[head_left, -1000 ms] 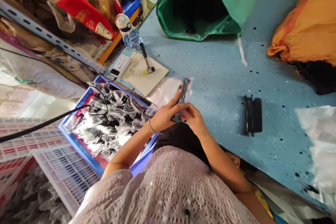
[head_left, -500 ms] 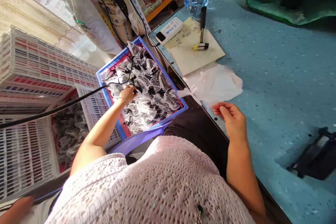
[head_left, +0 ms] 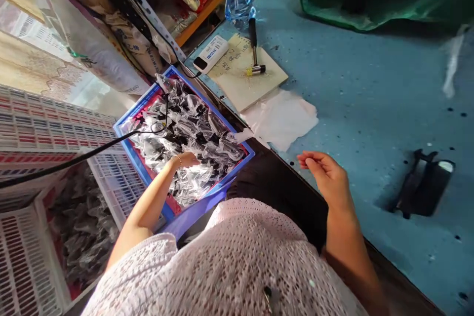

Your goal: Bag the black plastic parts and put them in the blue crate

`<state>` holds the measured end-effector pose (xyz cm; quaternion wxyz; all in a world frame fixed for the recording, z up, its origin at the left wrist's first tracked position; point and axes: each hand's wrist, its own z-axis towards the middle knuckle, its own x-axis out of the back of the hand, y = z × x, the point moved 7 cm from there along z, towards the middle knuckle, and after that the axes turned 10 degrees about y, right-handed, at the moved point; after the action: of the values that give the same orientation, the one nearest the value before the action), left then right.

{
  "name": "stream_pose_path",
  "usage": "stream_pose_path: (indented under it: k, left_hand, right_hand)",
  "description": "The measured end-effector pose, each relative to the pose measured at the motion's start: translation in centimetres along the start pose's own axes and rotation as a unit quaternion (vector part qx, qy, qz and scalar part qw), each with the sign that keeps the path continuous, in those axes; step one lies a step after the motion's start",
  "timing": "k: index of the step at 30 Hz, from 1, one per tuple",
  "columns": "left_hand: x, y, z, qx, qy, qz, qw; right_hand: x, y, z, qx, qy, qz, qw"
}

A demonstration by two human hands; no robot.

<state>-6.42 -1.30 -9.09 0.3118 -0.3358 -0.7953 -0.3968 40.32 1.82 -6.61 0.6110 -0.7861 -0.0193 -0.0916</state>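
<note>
My left hand (head_left: 187,159) lies over the bagged parts in the blue crate (head_left: 174,215), its fingers stretched out and touching the clear bags. Several black parts in clear plastic bags (head_left: 200,133) fill this crate, which has a red lining. At the table's near edge, my right hand (head_left: 328,175) hovers with fingers curled against the thumb, and nothing shows between them. Just beyond it lies a thin white plastic sheet or bag (head_left: 283,118). A black plastic part (head_left: 424,185) rests on the blue table (head_left: 355,94), to the right of that hand.
A hammer (head_left: 255,54) lies on a pale board (head_left: 264,79) beside a white device (head_left: 211,54) with a cable. Behind stands a blue water bottle (head_left: 239,0). A black cable (head_left: 81,157) crosses above the crate. White crates (head_left: 25,242) stand at left; a green-edged bin (head_left: 355,22) is at far right.
My left hand has moved toward me across the bags, and its fingers have left a dark part. My right hand keeps much the same pose. The view has shifted rightward.
</note>
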Motion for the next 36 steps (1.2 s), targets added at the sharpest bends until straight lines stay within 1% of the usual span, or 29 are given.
stream_pose_path:
  k: [1,2,3,4,5,6,7,8,9,10,11,12,14,16,19,21,22,23,24,25,26,28,29,30,31,32,33,35,36]
  left_hand:
    - [-0.9,2.7,-0.3,-0.015,-0.083,-0.011,0.996]
    - [-1.7,6.0,-1.0,-0.041,-0.163,-0.031,0.985]
    - [-2.3,9.6,-1.9,-0.082,-0.226,-0.058,0.969]
    - [-2.6,13.5,-2.7,-0.134,-0.258,-0.085,0.953]
    - [-2.6,17.7,-3.3,-0.218,-0.245,-0.121,0.937]
    - [-2.5,21.8,-3.8,-0.314,-0.192,-0.133,0.92]
    - [-2.7,25.3,-4.1,-0.397,-0.125,-0.123,0.901]
    - [-3.4,28.2,-4.0,-0.451,-0.054,-0.101,0.885]
    - [-4.6,30.3,-3.4,-0.47,0.008,-0.062,0.88]
    - [-6.0,31.8,-2.3,-0.46,0.06,-0.014,0.886]
    - [-7.6,32.7,-0.9,-0.434,0.097,0.034,0.895]
    - [-8.9,33.2,0.4,-0.407,0.12,0.076,0.902]
    - [-10.8,33.5,2.8,-0.377,0.134,0.116,0.909]
    - [-11.3,33.1,4.5,-0.366,0.12,0.088,0.918]
    - [-10.0,31.8,5.8,-0.304,0.097,-0.007,0.948]
    - [-8.9,31.1,5.4,-0.275,0.079,-0.062,0.956]
    - [-8.5,31.1,4.7,-0.283,0.068,-0.079,0.953]
    - [-8.1,31.2,3.7,-0.306,0.058,-0.088,0.946]
    - [-7.7,31.4,2.5,-0.338,0.055,-0.089,0.935]
    - [-7.1,31.5,1.2,-0.373,0.067,-0.082,0.922]
    - [-6.4,31.6,0.0,-0.407,0.094,-0.066,0.906]
    - [-5.1,31.2,-1.7,-0.458,0.172,-0.001,0.872]
    - [-4.6,30.9,-2.1,-0.469,0.207,0.04,0.858]
    - [-4.3,30.4,-2.1,-0.472,0.228,0.081,0.848]
    - [-4.2,29.9,-1.8,-0.466,0.237,0.114,0.845]
    - [-4.1,29.3,-1.2,-0.455,0.237,0.133,0.848]
    - [-4.0,28.7,-0.5,-0.439,0.234,0.135,0.857]
    - [-3.4,27.9,1.1,-0.402,0.234,0.092,0.881]
    - [-2.9,27.7,1.8,-0.379,0.235,0.047,0.894]
  right_hand:
    - [2.1,-0.8,-0.6,0.031,0.035,-0.04,0.998]
    - [4.7,-1.7,-1.2,0.067,0.089,-0.091,0.99]
    - [7.7,-2.4,-1.9,0.102,0.158,-0.155,0.97]
    - [10.6,-3.0,-2.6,0.129,0.229,-0.229,0.937]
    - [13.3,-3.3,-3.2,0.138,0.29,-0.309,0.895]
    - [15.5,-3.1,-3.6,0.126,0.327,-0.386,0.853]
    - [17.3,-2.4,-3.8,0.091,0.333,-0.453,0.822]
    - [18.7,-1.3,-3.7,0.04,0.314,-0.502,0.805]
    - [19.6,0.0,-3.7,-0.016,0.283,-0.527,0.801]
    - [20.2,1.2,-3.7,-0.064,0.254,-0.532,0.805]
    - [20.5,2.0,-3.8,-0.099,0.231,-0.526,0.813]
    - [20.6,2.5,-3.9,-0.12,0.218,-0.513,0.821]
    - [20.5,2.7,-4.2,-0.133,0.213,-0.491,0.834]
    - [20.4,2.5,-4.4,-0.135,0.208,-0.476,0.844]
    - [20.7,1.3,-4.3,-0.105,0.232,-0.482,0.838]
    - [20.9,-0.2,-3.6,-0.044,0.248,-0.503,0.827]
    - [20.8,-0.9,-3.0,-0.003,0.236,-0.517,0.823]
    - [20.6,-1.4,-2.1,0.039,0.207,-0.53,0.822]
    - [20.3,-1.6,-1.0,0.075,0.161,-0.539,0.823]
    - [20.1,-1.5,0.1,0.102,0.113,-0.546,0.824]
    - [20.1,-1.2,1.2,0.119,0.069,-0.551,0.823]
    - [20.5,-0.6,3.4,0.143,0.01,-0.55,0.822]
    - [20.7,-0.3,4.3,0.158,-0.009,-0.548,0.822]
    - [20.8,-0.3,5.1,0.174,-0.024,-0.546,0.819]
    - [20.8,-0.2,5.6,0.189,-0.039,-0.546,0.815]
    - [20.7,-0.2,6.0,0.191,-0.051,-0.55,0.812]
    - [20.7,-0.1,6.3,0.175,-0.056,-0.557,0.81]
    - [20.4,0.3,6.4,0.089,-0.043,-0.56,0.822]
    - [20.0,0.5,6.2,0.038,-0.028,-0.54,0.84]
